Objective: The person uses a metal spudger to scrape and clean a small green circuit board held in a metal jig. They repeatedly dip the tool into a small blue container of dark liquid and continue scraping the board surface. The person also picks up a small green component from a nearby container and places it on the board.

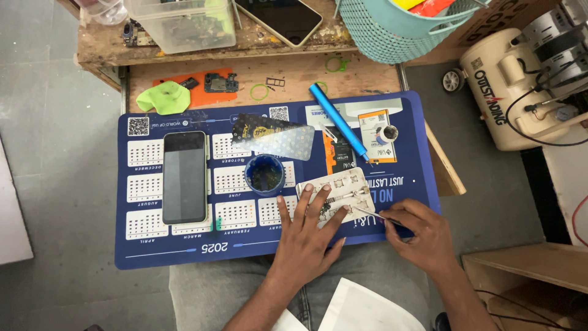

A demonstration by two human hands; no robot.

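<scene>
My left hand (308,236) rests with spread fingers on a small white plate with holes (343,186) near the front edge of a blue work mat (184,245), pressing it down. My right hand (419,232) grips a thin metal tool (370,213) whose tip touches the plate's right side. A dark smartphone (184,176) lies face up on the mat's left half. Just beyond my left fingers stands a round blue dish (264,174).
A blue pen-like driver (339,121), a small round pot (388,133), a black strip under clear plastic (272,135), a green cloth (163,97) and an orange pad (205,83) lie behind. Farther back: clear bin (182,23), teal basket (392,30). A cream compressor (508,79) stands right.
</scene>
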